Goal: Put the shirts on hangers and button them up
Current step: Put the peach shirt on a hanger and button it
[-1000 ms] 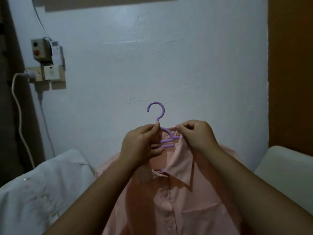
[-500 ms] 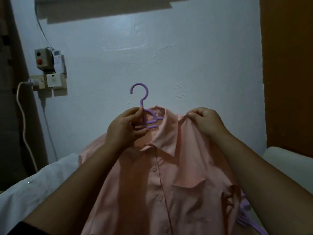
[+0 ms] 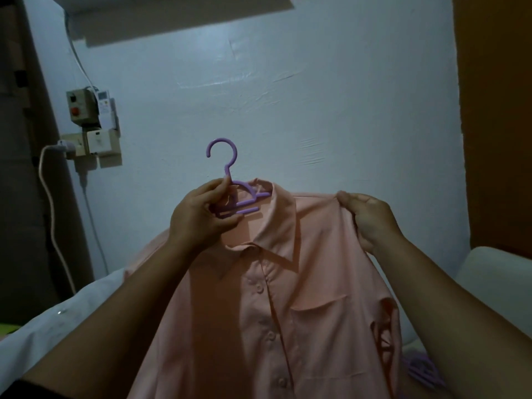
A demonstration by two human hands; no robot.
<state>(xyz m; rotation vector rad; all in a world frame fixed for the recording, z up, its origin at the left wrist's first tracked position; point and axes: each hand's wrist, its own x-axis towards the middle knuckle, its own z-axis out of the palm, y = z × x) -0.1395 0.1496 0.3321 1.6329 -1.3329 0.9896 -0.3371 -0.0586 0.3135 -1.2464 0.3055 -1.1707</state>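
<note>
The pink shirt [image 3: 288,312] is held up in front of the blue wall [image 3: 316,110], with both arms stretched out and the hands apart. The purple hanger [image 3: 230,194] is gripped just under its hook by the curled fingers of the left hand [image 3: 201,220]; its bars sit inside the collar. The shirt's shoulder is pinched by the right hand [image 3: 368,217].

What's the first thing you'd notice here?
The big pink shirt held up in the middle, filling the lower picture. Right above it, the left hand grips a purple hanger whose hook sticks up against the white wall, while the right hand pinches the shirt's shoulder.
</note>
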